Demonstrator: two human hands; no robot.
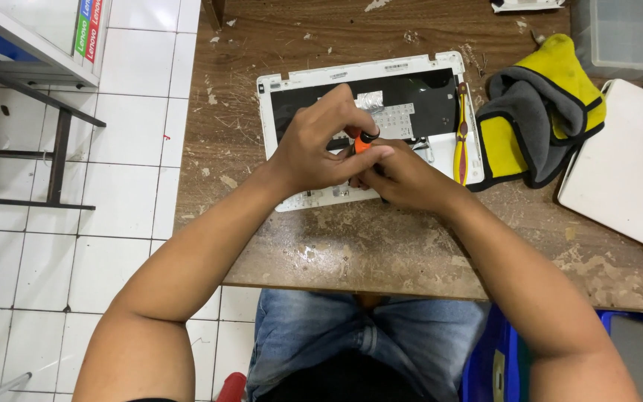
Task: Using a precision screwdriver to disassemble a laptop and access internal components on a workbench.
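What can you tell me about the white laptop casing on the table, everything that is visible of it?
The white laptop casing looks like plastic: a flat, rounded-corner frame around a black inner area with a silver patch and a pale label. It lies flat on the worn wooden table. Both hands, left and right, rest over its front part, holding an orange-handled tool. A yellow screwdriver lies along its right side.

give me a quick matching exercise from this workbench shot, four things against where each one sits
Things:
1. orange-handled screwdriver
2. yellow-handled tool
3. yellow and grey cloth
4. clear plastic box

Places:
A. table's far right corner
B. gripped between both hands
C. on the table right of the white laptop shell
D. lying along the shell's right edge

Pairs: 1-B, 2-D, 3-C, 4-A
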